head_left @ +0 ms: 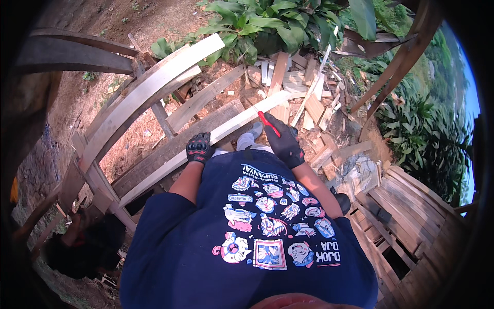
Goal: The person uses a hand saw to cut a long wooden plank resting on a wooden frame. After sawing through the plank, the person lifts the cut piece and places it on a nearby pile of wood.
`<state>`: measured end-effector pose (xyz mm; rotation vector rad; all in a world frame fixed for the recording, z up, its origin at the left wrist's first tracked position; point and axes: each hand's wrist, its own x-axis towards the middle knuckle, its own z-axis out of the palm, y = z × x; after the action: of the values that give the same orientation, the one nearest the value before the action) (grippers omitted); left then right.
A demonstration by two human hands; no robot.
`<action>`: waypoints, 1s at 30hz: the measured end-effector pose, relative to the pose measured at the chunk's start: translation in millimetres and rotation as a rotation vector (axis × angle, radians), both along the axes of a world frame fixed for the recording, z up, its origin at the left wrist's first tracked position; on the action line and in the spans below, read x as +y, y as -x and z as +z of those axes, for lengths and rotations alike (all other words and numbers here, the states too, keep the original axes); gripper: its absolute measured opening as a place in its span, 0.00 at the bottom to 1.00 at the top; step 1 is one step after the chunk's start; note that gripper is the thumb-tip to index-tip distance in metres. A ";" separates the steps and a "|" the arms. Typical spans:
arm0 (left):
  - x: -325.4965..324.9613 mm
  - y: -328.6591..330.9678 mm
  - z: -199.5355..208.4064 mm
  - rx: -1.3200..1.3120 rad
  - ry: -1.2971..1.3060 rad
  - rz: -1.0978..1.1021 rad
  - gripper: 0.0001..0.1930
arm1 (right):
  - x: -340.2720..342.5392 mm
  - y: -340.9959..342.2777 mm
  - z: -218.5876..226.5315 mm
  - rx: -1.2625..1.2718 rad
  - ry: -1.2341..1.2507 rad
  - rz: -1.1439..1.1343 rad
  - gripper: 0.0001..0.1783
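Note:
A long pale wooden strip (234,123) runs slantwise in front of me, from the lower left toward the woodpile. My left hand (199,148), in a black glove with hard knuckle guards, is closed over this strip near its middle. Also gloved in black, my right hand (284,141) grips a red-handled tool (269,123) over the strip's far part. The tool's thin end points up and left toward the wood; its exact kind is hard to make out. Beneath the strip lies a darker, weathered plank (206,121).
A pale curved-looking board (149,92) rests on a timber frame at left. Wood offcuts (314,105) litter the ground ahead, beside leafy plants (267,23). Stacked planks (411,201) lie at right. A dark, shadowed figure (85,244), apparently another person, is at lower left.

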<state>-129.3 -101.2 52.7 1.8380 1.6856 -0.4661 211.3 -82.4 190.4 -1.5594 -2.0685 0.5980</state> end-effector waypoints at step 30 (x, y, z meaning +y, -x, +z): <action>-29.7 -1.9 5.4 -0.029 -0.149 -0.052 0.31 | -38.0 -21.4 139.3 0.185 0.662 -0.297 0.24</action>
<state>-127.4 -130.9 58.1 1.9891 1.6966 -0.3405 232.6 -120.5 329.7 -2.0165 -1.5282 1.3428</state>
